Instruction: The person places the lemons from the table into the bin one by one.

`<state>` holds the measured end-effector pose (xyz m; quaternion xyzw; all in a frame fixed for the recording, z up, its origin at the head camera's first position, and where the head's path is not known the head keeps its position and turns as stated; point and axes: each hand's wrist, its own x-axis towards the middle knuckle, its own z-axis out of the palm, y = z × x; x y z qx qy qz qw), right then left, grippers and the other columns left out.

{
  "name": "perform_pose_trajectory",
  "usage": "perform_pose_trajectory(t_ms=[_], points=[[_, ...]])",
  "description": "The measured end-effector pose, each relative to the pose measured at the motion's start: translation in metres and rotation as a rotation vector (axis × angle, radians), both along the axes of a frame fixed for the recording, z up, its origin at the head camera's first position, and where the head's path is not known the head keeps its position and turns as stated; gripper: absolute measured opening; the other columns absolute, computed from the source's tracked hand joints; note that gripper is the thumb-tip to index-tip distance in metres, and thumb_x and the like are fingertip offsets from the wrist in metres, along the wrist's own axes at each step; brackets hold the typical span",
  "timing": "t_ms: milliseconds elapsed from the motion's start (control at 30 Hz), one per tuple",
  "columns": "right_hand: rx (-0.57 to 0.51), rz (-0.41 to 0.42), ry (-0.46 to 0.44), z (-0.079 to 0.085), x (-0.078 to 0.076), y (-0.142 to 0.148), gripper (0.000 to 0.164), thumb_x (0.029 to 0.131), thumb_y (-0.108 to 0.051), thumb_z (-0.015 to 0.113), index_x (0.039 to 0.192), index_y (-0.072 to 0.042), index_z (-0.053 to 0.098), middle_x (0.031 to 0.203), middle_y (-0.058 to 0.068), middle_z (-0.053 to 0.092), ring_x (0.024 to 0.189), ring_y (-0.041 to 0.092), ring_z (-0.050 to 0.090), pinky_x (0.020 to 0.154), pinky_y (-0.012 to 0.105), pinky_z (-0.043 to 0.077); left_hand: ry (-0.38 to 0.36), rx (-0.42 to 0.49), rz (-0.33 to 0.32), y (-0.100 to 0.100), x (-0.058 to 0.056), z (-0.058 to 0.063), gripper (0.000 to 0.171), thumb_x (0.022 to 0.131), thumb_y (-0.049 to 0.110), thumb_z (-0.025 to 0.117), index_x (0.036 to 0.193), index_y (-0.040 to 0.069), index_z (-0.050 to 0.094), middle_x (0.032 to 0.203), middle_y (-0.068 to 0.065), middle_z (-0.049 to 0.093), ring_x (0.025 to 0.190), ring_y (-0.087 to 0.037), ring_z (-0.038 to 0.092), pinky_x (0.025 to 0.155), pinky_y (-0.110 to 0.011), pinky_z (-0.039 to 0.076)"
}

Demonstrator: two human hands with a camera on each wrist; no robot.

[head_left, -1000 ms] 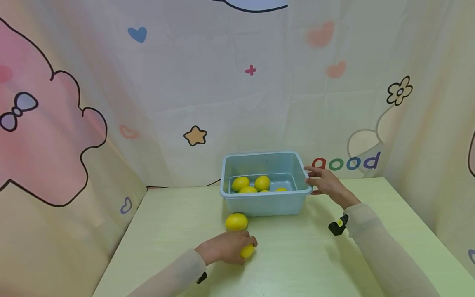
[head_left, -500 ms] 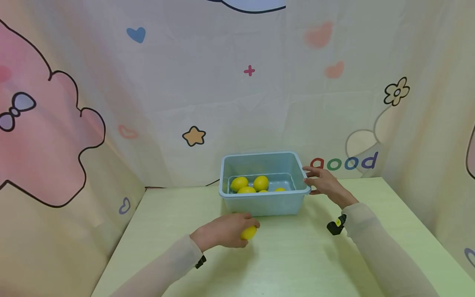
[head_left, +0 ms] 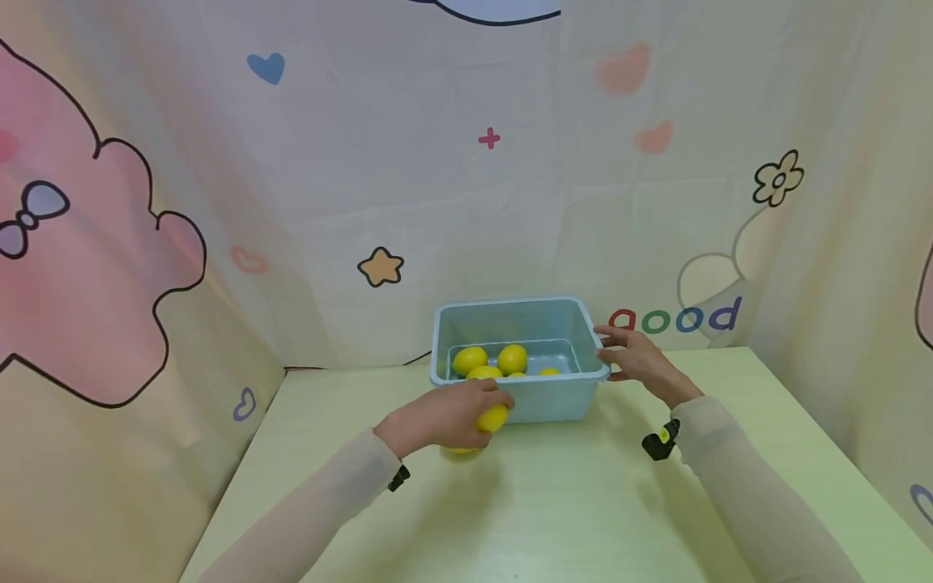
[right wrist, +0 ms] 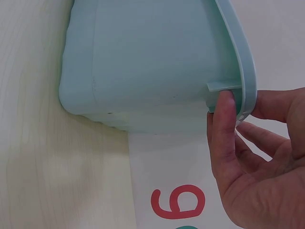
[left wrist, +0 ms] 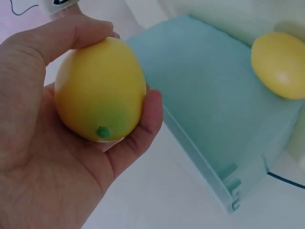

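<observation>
A yellow lemon (left wrist: 100, 90) with a green tip is gripped between the thumb and fingers of my left hand (head_left: 455, 414), raised above the table in front of the blue plastic bin (head_left: 554, 401). Several lemons (head_left: 513, 359) lie inside the bin, partly hidden by its front wall. Another lemon (head_left: 461, 450) on the table is mostly covered by my left hand; the left wrist view shows a lemon (left wrist: 281, 65) beside the bin wall. My right hand (head_left: 641, 362) holds the bin's right rim, its thumb and fingers on either side of the edge in the right wrist view.
The bin stands near the back of a pale wooden table (head_left: 568, 502). A printed curtain (head_left: 328, 162) hangs behind and at both sides. A thin dark cable (head_left: 418, 359) runs to the left of the bin along the table's back edge.
My left hand has lifted the lemon off the table and carried it up and forward toward the bin's front wall. My right hand stays on the bin rim.
</observation>
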<state>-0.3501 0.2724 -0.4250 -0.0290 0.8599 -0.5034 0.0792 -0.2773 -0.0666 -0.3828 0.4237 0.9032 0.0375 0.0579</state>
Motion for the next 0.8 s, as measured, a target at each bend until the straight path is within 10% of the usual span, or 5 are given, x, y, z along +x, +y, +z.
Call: perform_pose_trajectory(t_ms=[800], points=[[-0.010,0.008,0.000,0.002,0.003,0.000,0.062,0.098,-0.016,0.057,0.155,-0.011,0.031,0.145,0.026,0.042,0.113,0.035,0.061,0.086,0.039,0.060,-0.059,0.121,0.042,0.026,-0.047,0.038,0.049,0.090,0.020,0.066,0.137,0.019,0.052,0.130,0.001,0.055,0.101,-0.016,0.052,0.086,-0.025,0.050]])
